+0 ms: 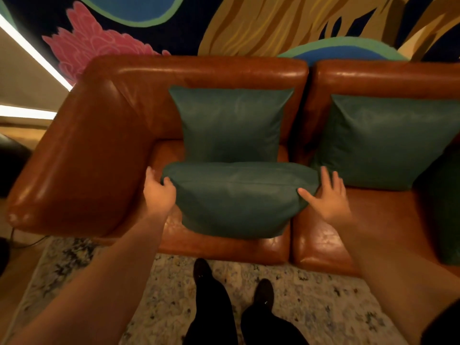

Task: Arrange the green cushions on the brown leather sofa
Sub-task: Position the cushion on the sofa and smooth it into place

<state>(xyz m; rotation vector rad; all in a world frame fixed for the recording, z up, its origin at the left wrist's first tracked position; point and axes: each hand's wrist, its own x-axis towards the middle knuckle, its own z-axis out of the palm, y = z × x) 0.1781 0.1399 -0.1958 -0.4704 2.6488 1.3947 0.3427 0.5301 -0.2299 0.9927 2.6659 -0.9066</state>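
Note:
The brown leather sofa (104, 150) fills the middle of the view. One green cushion (230, 125) stands upright against its left backrest. In front of it a second green cushion (239, 200) sits over the left seat, held between both hands. My left hand (159, 192) grips its left corner, thumb on the front face. My right hand (326, 195) presses flat against its right side with fingers spread. A third green cushion (388, 140) leans on the right backrest. Part of another green cushion (448, 207) shows at the right edge.
The sofa's thick left armrest (74, 170) juts toward me. A patterned light rug (161, 302) lies in front of the sofa, with my dark trousers and shoes (201, 270) on it. A colourful mural (249, 23) covers the wall behind.

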